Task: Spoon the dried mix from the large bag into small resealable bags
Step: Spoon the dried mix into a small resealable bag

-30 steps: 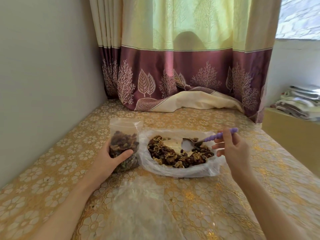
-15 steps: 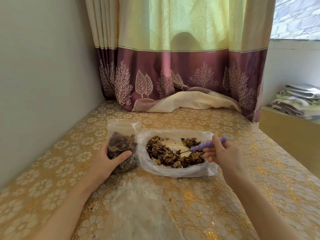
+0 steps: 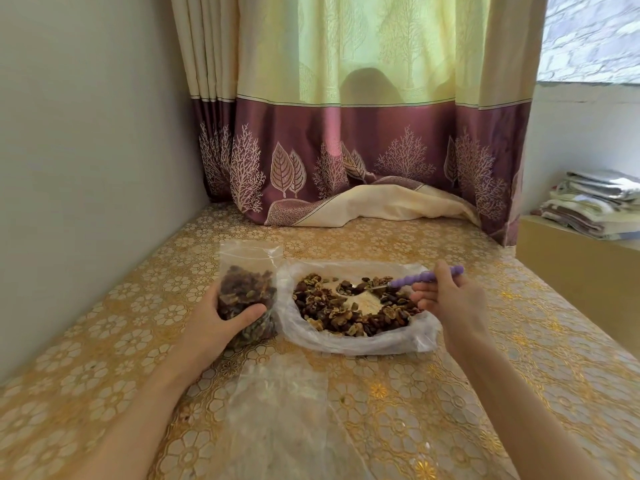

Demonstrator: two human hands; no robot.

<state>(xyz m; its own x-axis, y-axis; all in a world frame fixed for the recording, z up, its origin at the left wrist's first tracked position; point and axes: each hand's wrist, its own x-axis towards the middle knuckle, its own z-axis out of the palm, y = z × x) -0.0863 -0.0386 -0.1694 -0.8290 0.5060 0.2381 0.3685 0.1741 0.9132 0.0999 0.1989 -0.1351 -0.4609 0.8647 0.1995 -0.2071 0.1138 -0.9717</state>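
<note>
The person's left hand [image 3: 214, 320] wraps around a small clear bag [image 3: 247, 296] that stands upright on the tabletop [image 3: 519, 393]. The fingers curl round its left side and the thumb presses across its front. The small bag is more than half full of dried mix, brown and dark bits packed together. Its top is open and the clear strip stands up above the fill.

Just to the right of it, almost touching, lies the large bag [image 3: 356, 337]. Its mouth is spread wide so it looks like a shallow bowl. The dried mix [image 3: 346, 313] lies in a ring inside it, with a pale bare patch in the middle.

The right hand [image 3: 446, 299] holds a spoon [image 3: 398, 284] by its bumpy purple handle. The fingers are curled around the handle and pinch it tight. The shiny spoon bowl points left and sits low over the middle of the large bag, with a few pieces in it or right by it; I cannot tell which.

Nearer to the person, a flat clear plastic sheet or bag [image 3: 287, 420] lies on the gold flowered cover of the tabletop. Behind everything hangs a curtain [image 3: 363, 133], yellow on top and purple below with tree and leaf shapes. Off to the right, some folded cloths [image 3: 595, 206] are stacked on a low box.
</note>
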